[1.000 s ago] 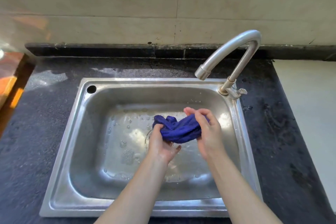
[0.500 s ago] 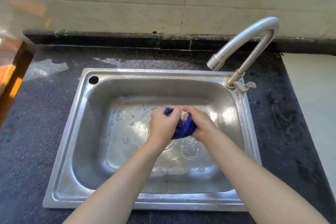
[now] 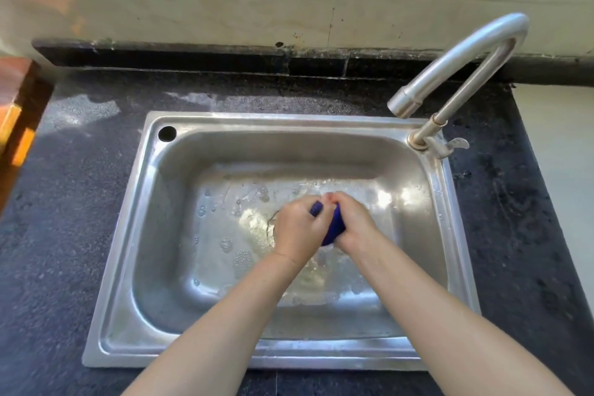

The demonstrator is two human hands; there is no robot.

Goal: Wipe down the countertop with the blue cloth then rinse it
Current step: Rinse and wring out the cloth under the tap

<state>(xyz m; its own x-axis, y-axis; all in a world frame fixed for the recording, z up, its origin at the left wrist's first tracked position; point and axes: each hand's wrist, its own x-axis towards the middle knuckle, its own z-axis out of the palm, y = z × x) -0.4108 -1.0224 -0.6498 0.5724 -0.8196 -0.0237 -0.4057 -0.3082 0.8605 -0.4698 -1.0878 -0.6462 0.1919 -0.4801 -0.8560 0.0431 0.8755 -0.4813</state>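
Note:
The blue cloth is bunched into a tight wad over the middle of the steel sink. My left hand and my right hand are both closed around it, pressed together, so only a small strip of blue shows between them. The hands sit above the drain, which is mostly hidden. Water drops and bubbles lie on the sink floor. The dark speckled countertop surrounds the sink, with wet patches behind it.
A curved steel tap rises at the sink's back right corner, spout over the basin, with no water visibly running. A wooden board or block stands at the far left. A pale surface borders the counter on the right.
The cloth was stretched loosely between my hands; both hands have closed in and squeezed it into a tight wad. The hands stay over the drain.

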